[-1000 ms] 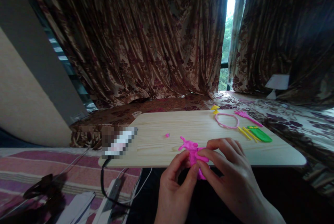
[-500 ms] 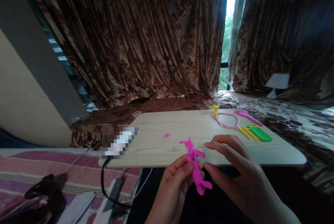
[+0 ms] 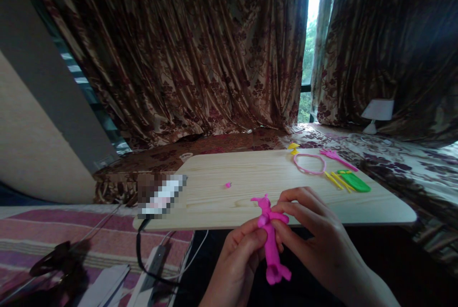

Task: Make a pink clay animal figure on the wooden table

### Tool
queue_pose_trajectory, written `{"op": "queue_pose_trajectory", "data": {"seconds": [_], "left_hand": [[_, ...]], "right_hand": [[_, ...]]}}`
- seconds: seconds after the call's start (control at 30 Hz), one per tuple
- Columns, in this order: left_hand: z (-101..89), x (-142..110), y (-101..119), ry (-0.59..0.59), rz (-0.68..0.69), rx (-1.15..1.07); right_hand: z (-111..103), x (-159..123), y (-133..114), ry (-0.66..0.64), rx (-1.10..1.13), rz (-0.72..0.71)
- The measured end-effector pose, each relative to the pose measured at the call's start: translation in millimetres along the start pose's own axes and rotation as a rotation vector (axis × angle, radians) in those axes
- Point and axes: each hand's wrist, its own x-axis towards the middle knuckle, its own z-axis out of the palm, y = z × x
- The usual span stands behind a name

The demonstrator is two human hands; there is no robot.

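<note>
A bright pink clay figure (image 3: 272, 249) with a small head, thin ear-like tips, arms and two short legs is held upright just off the table's near edge. My left hand (image 3: 241, 254) grips its body from the left, thumb in front. From the right, my right hand (image 3: 311, 230) pinches the figure's outstretched arm between thumb and fingers. A small pink clay lump (image 3: 228, 185) lies on the wooden table (image 3: 211, 168), beyond my left hand.
At the table's right lie a pink braided ring (image 3: 309, 164), a pink hand-shaped stick (image 3: 339, 159), yellow sticks (image 3: 334, 180), a green flat tool (image 3: 354, 181) and a yellow piece (image 3: 293, 147). A blurred-out device (image 3: 162, 197) with a black cable sits at the left edge.
My right hand has come in from the right and closed its thumb and fingers on the figure's arm. The figure has shifted slightly down and stands more upright in view.
</note>
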Motion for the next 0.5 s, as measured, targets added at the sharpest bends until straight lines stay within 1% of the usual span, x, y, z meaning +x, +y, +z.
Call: {"op": "queue_pose_trajectory", "data": {"seconds": [0.13, 0.27, 0.4, 0.5], "left_hand": [[-1.1, 0.6, 0.0, 0.010, 0.014, 0.052], [-2.3, 1.8, -0.5, 0.005, 0.013, 0.043], [-1.8, -0.2, -1.6, -0.022, 0.019, 0.035], [-0.9, -0.6, -1.4, -0.016, 0.016, 0.036]], "right_hand": [[1.5, -0.2, 1.5, 0.007, -0.025, -0.014], [0.3, 0.0, 1.6, 0.020, 0.001, -0.037], [-1.4, 0.3, 1.1, -0.019, -0.004, -0.047], [-1.7, 0.2, 1.4, -0.026, -0.022, -0.052]]}}
